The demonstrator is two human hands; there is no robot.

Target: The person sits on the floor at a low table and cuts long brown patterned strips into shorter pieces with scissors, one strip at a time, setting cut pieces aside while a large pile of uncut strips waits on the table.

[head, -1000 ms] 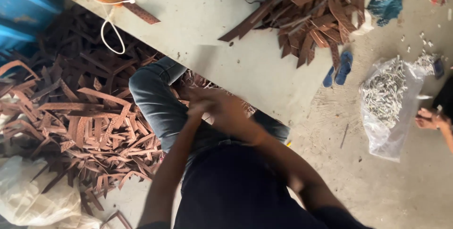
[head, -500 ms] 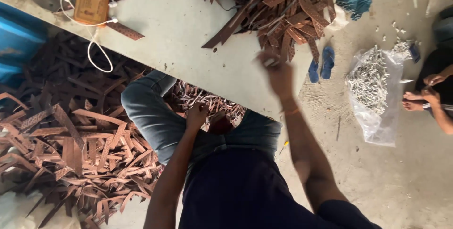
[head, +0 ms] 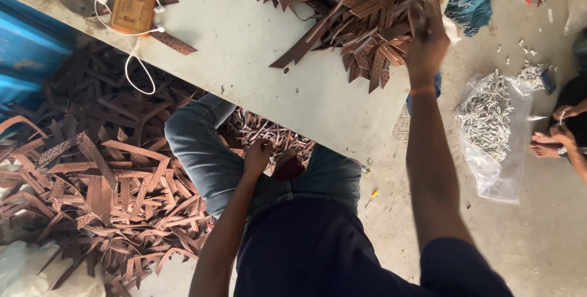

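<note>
Strap diagonal, beside right hand

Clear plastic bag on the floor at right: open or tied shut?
Open. The plastic bag lies spread on the floor, its pale metal pieces exposed and spilling toward the top.

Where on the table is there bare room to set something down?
The table is bare between the orange box with white cord and the brown strap pile, down to the near edge. That pile, where the right hand reaches, is crowded.
</note>
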